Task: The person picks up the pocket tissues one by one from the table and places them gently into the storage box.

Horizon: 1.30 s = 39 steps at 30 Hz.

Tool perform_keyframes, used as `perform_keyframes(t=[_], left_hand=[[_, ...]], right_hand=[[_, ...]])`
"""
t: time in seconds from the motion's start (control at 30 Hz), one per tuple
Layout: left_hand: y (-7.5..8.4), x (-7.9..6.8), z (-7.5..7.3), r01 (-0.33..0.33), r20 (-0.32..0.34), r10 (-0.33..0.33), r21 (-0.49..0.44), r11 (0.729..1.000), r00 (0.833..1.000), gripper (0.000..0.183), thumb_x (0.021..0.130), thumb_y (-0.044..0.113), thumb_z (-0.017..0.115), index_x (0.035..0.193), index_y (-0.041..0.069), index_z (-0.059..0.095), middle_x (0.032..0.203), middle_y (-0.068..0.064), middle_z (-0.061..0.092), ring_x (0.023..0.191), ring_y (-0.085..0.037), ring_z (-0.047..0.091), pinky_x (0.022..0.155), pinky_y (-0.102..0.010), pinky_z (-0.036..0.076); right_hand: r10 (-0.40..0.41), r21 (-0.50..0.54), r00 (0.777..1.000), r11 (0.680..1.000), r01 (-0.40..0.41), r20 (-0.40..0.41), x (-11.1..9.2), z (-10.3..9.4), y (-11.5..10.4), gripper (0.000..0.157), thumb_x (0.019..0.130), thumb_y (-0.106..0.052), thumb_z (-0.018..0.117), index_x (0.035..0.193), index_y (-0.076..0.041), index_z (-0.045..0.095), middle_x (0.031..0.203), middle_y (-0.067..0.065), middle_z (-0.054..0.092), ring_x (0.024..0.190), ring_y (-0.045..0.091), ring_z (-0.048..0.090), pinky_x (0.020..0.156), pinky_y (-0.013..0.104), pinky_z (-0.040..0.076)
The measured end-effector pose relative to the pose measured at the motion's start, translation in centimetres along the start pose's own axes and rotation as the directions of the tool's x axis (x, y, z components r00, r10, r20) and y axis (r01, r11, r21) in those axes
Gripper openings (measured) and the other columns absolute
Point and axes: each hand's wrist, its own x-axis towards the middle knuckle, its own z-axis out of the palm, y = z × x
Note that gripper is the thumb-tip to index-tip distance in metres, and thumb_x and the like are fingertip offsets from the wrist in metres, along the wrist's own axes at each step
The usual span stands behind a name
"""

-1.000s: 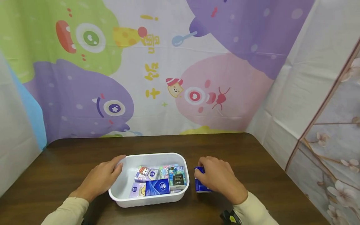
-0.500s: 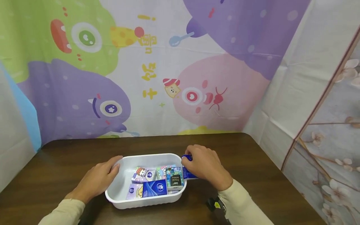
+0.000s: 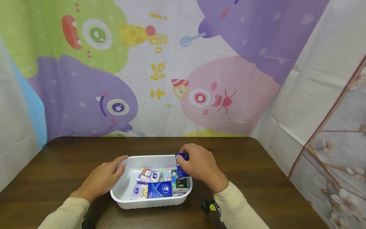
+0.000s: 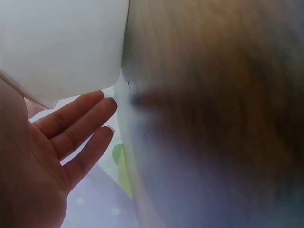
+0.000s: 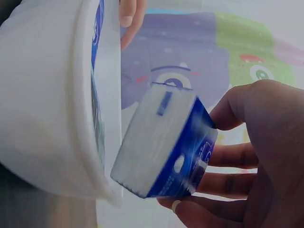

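My right hand (image 3: 201,165) grips a blue tissue pack (image 3: 181,168) over the right end of a white plastic bin (image 3: 121,187). In the right wrist view the tissue pack (image 5: 152,142) is tilted, its pale side showing, with thumb and fingers (image 5: 232,185) on opposite sides. At the bin's left rim rests my left hand (image 3: 100,179); the left wrist view shows its fingers (image 4: 85,116) straight along the bin's outer wall. Inside the bin lie a blue tissue pack (image 3: 160,190), purple cartoon packs (image 3: 139,191) and a dark-labelled pack (image 3: 180,184) partly hidden by the held one.
The bin stands on a dark brown wooden table (image 3: 243,159). Behind the table hangs a cartoon-printed curtain (image 3: 160,121), and a flower-patterned sheet (image 3: 337,152) borders the right side. A black wrist device (image 3: 210,206) sits under my right sleeve.
My right hand has lifted the blue tissue pack from the table right of the bin and carried it left, over the bin's right end. My left hand has stayed at the left rim.
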Motion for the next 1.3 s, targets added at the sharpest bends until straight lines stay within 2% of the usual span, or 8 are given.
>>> perform_keyframes(t=[0.27, 0.67, 0.8, 1.1, 1.3], left_hand=[[-0.1, -0.1, 0.1, 0.007, -0.01, -0.007, -0.014, 1.0, 1.0, 0.043, 0.106, 0.03, 0.048, 0.145, 0.013, 0.053, 0.131, -0.018, 0.063, 0.113, -0.04, 0.062, 0.091, -0.063, 0.047], [0.2, -0.2, 0.1, 0.017, -0.019, -0.018, -0.015, 1.0, 1.0, 0.042, 0.106, 0.028, 0.048, 0.145, 0.015, 0.053, 0.131, -0.017, 0.064, 0.112, -0.039, 0.063, 0.09, -0.062, 0.047], [0.2, -0.2, 0.1, 0.018, -0.025, -0.019, -0.014, 1.0, 1.0, 0.042, 0.106, 0.027, 0.047, 0.145, 0.014, 0.053, 0.131, -0.018, 0.064, 0.111, -0.04, 0.063, 0.09, -0.062, 0.047], [-0.1, -0.8, 0.4, 0.021, -0.035, -0.021, -0.006, 1.0, 0.999, 0.042, 0.107, 0.03, 0.044, 0.145, 0.015, 0.053, 0.127, -0.018, 0.065, 0.107, -0.039, 0.065, 0.087, -0.061, 0.048], [0.1, -0.2, 0.4, 0.012, -0.031, -0.012, -0.007, 1.0, 0.999, 0.042, 0.107, 0.029, 0.044, 0.145, 0.014, 0.053, 0.127, -0.018, 0.065, 0.106, -0.038, 0.065, 0.087, -0.061, 0.048]], right_hand=[[-0.069, 0.028, 0.996, 0.997, 0.068, 0.05, 0.9, 0.9, -1.7, 0.03, 0.09, -0.039, 0.066, 0.108, -0.016, 0.07, 0.101, -0.004, 0.068, 0.088, 0.013, 0.064, 0.077, 0.033, 0.056], [-0.111, 0.043, 0.992, 0.993, 0.109, 0.058, 1.8, 2.1, -2.4, 0.026, 0.092, -0.039, 0.065, 0.106, -0.018, 0.071, 0.1, -0.005, 0.067, 0.089, 0.012, 0.065, 0.078, 0.034, 0.056], [-0.144, 0.04, 0.987, 0.989, 0.141, 0.077, 2.1, 2.5, -2.9, 0.028, 0.091, -0.039, 0.064, 0.109, -0.018, 0.071, 0.104, -0.006, 0.068, 0.094, 0.013, 0.065, 0.083, 0.037, 0.055], [-0.302, -0.001, 0.94, 0.952, 0.306, 0.157, 2.5, 3.4, -3.7, 0.031, 0.094, -0.039, 0.062, 0.115, -0.018, 0.072, 0.115, -0.005, 0.067, 0.1, 0.009, 0.064, 0.082, 0.028, 0.054], [-0.387, 0.015, 0.896, 0.919, 0.394, 0.219, 2.8, 3.9, -3.5, 0.032, 0.095, -0.036, 0.062, 0.119, -0.017, 0.072, 0.118, -0.006, 0.067, 0.104, 0.007, 0.063, 0.089, 0.027, 0.052]])
